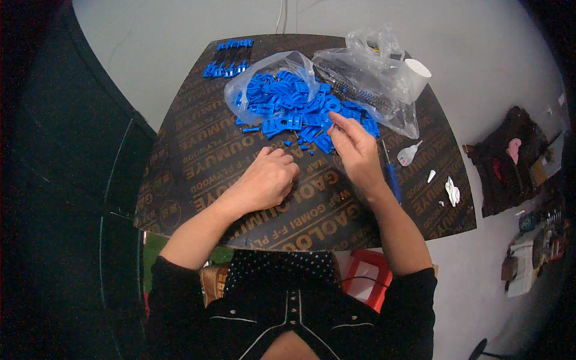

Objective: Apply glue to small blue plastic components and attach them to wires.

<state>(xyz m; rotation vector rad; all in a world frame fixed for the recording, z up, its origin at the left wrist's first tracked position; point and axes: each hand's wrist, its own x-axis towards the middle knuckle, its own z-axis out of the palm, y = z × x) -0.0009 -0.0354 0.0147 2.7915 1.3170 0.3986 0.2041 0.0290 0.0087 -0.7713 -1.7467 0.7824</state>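
Observation:
My left hand (270, 179) rests on the dark printed plywood table (252, 225), its fingers curled under. Whatever lies inside that curl is hidden from view. At the near right edge of a heap of blue plastic parts (282, 96), my right hand (358, 155) is raised with thumb and fingers drawn together. Anything between those fingertips is too small to make out. Part of the heap lies inside an open clear plastic bag (243, 102); the rest spills toward my hands, with a few small loose blue pieces (287, 143) in front.
Behind the heap lies a clear bag of dark screws (366, 84), next to a white cup (418, 73). Rows of blue parts (227, 69) stand at the far left. Right of my right forearm are a blue-handled screwdriver (393, 180), a white squeeze bottle (408, 155) and crumpled white tissue (452, 192).

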